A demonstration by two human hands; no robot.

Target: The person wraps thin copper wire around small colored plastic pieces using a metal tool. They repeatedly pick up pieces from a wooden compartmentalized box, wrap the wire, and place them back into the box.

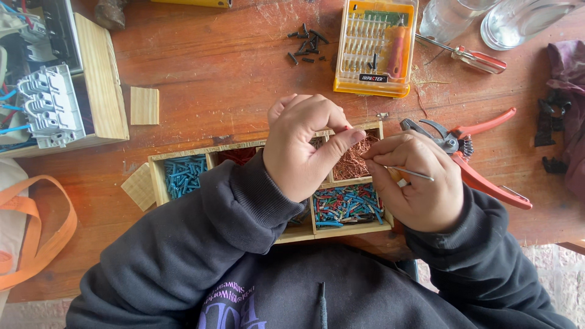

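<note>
A: As I scan L to R, what's the left hand [303,149] doing?
B: I see it pinching a red wire bit [345,128] over the compartmented wooden box [159,176], above the copper strands [353,159].
A: And the right hand [416,181]?
B: Clenched on a thin metal tool [412,173], w/ red pruners [481,152] just beside.

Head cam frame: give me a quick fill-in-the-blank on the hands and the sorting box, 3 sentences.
1. The right hand holds a thin ____ tool with a metal shaft.
2. The left hand is above the wooden box, whose left compartment holds ____ wire pieces.
3. The red-handled pruning shears lie on the table just ____ the right hand.

Missing words: screwdriver-like; blue; beyond
</note>
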